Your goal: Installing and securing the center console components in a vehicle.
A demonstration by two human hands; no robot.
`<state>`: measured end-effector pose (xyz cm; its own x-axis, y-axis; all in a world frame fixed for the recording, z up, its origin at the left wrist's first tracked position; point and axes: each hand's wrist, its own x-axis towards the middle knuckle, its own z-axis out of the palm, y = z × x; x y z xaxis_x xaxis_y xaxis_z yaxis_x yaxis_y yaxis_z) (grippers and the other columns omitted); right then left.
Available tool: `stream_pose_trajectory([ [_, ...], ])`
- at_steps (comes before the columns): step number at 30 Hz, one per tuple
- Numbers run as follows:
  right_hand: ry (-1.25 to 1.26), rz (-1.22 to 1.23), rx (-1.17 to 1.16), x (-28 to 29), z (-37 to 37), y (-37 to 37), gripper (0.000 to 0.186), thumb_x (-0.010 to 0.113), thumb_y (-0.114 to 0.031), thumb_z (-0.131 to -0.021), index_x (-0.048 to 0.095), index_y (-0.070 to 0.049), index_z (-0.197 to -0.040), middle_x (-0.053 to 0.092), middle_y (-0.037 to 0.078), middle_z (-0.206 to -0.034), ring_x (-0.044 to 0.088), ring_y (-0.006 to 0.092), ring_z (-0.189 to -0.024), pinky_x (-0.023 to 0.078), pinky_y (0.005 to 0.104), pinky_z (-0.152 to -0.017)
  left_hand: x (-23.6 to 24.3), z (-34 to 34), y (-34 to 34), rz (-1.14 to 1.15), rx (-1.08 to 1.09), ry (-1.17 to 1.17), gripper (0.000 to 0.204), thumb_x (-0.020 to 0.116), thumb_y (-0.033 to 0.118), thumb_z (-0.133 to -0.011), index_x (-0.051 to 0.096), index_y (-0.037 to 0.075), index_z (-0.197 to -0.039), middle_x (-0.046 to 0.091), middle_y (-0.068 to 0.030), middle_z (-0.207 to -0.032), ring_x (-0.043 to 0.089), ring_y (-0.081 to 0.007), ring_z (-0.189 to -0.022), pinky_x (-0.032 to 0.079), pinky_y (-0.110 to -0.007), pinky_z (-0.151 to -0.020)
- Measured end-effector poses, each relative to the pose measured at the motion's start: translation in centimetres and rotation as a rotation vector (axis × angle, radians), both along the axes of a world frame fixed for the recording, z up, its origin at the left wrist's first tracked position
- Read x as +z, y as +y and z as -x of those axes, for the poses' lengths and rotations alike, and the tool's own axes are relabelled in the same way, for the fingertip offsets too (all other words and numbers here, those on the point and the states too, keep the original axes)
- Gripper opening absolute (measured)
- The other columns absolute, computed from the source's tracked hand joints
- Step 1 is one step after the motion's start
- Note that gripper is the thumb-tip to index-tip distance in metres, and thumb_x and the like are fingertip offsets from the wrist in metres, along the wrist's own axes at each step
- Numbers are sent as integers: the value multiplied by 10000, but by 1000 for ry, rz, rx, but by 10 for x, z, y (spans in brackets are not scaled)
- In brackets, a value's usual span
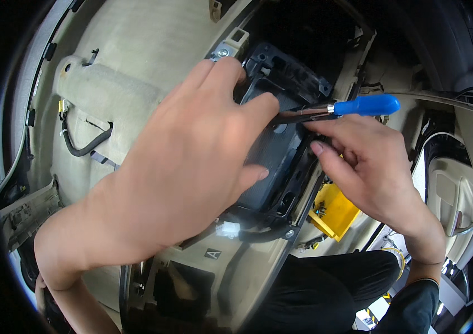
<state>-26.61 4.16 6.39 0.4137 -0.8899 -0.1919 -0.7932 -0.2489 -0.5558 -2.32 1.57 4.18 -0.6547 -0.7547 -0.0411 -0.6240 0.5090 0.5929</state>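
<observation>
My left hand [197, 156] reaches over a black plastic housing [270, 161] in the cream-lined car interior. Its fingers are bent with the thumb spread apart; some fingertips are hidden at the housing. A tool with a blue handle and dark metal end [364, 104] lies across the housing's upper right part, its end by my left index finger. My right hand [367, 164] is just below that handle, index finger extended to the housing's edge, thumb apart, other fingers curled. Near the housing's lower end are a white connector [228, 229] and a dark cable.
A yellow tray [338, 214] with small parts sits right of the metal rail. At left, a wire harness [86, 146] comes out of the cream lining [119, 33]. An open door panel [459, 189] stands at right, and my dark-clothed leg [336, 278] is below.
</observation>
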Motion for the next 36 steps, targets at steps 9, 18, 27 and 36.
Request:
stream_pose_trajectory([
  [9, 53, -13, 57, 4, -3, -2, 233, 673, -48, -901, 715, 8, -1123, 670, 148, -842, 621, 265, -695, 481, 369, -643, 4, -4, -6, -22, -70, -15, 697, 889, 131, -680, 576, 71, -1300, 520, -199, -1298, 563, -382, -1209, 468, -458, -1043],
  [18, 58, -30, 82, 13, -16, 13, 199, 693, -20, -883, 722, -11, -1079, 630, 137, -813, 639, 279, -675, 500, 352, -600, 6, -5, -9, -78, -160, -20, 752, 871, 145, -723, 518, -21, -1366, 482, -245, -1276, 513, -412, -1209, 447, -456, -1027],
  [27, -61, -105, 145, 8, -14, 17, 268, 778, -143, -835, 689, -91, -1082, 574, 68, -837, 657, 251, -684, 544, 370, -564, 2, -9, -9, 17, -148, 56, 614, 844, 121, -734, 548, -33, -1250, 513, -240, -1198, 538, -392, -1146, 470, -426, -947],
  [36, 74, 54, 520, 4, -24, 32, 388, 699, -131, -797, 710, -111, -1185, 482, 41, -888, 592, 167, -753, 506, 276, -500, -5, -16, -2, 43, -114, 107, 664, 832, 109, -766, 524, 27, -1349, 444, -269, -1391, 525, -435, -1270, 460, -444, -1052],
])
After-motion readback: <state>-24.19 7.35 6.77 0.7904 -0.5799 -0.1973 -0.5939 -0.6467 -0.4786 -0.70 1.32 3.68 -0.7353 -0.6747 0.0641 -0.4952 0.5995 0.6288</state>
